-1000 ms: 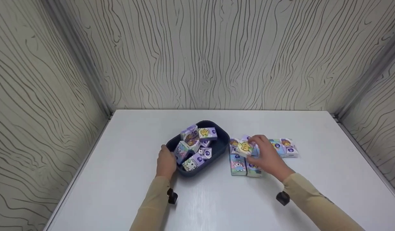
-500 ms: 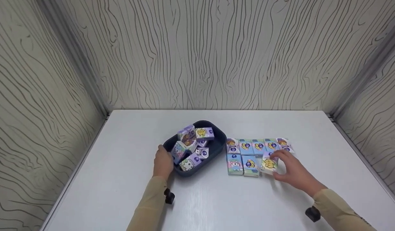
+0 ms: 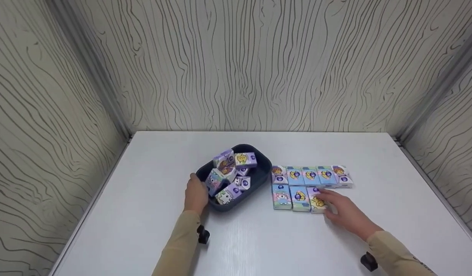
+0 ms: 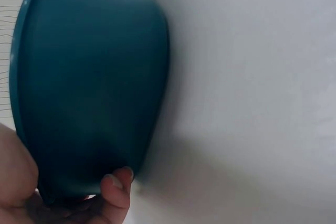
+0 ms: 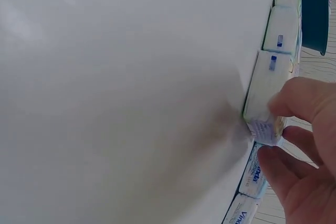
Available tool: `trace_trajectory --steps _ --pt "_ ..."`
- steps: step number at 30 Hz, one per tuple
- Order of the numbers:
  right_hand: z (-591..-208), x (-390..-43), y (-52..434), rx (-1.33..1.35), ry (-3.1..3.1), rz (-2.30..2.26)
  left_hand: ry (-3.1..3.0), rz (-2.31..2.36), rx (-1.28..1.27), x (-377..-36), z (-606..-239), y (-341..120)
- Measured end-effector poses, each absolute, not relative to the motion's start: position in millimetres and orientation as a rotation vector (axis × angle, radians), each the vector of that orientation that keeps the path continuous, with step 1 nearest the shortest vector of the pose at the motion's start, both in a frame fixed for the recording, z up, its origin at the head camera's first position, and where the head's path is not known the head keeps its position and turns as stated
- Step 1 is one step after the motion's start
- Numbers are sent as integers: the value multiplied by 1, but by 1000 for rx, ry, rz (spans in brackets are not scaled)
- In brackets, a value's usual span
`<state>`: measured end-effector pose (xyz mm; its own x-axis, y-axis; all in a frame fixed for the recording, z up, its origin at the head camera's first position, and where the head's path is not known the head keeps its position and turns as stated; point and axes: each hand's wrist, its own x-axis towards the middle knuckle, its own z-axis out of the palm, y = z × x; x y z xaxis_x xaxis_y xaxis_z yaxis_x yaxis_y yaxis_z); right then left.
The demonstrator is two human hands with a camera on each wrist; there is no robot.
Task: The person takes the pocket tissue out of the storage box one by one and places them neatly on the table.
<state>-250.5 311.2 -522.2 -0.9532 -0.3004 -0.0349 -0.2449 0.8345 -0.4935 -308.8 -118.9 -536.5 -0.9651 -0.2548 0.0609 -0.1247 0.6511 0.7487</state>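
Observation:
A dark blue tray near the table's middle holds several small tissue packs in a loose heap. My left hand grips the tray's near left rim. To the right, more packs lie flat in two rows. My right hand pinches the third pack of the front row, which sits on the table against its neighbour.
The white table stands in a booth with wood-grain walls on three sides. Bare tabletop lies to the left of the tray and along the near edge. Black wrist cameras sit on both sleeves.
My right hand carried a pack from above the rows to the right and set it down as the third pack of the front row. The left hand stayed on the tray.

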Motion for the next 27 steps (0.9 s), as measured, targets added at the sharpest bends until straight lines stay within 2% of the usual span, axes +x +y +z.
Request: trace_trajectory --steps 14,27 --pt "-536 -259 290 -234 3051 -858 -2727 -1229 317 -310 -537 -118" --pt "-543 -261 283 -285 3174 -877 -2670 -1181 260 -306 -535 -119"
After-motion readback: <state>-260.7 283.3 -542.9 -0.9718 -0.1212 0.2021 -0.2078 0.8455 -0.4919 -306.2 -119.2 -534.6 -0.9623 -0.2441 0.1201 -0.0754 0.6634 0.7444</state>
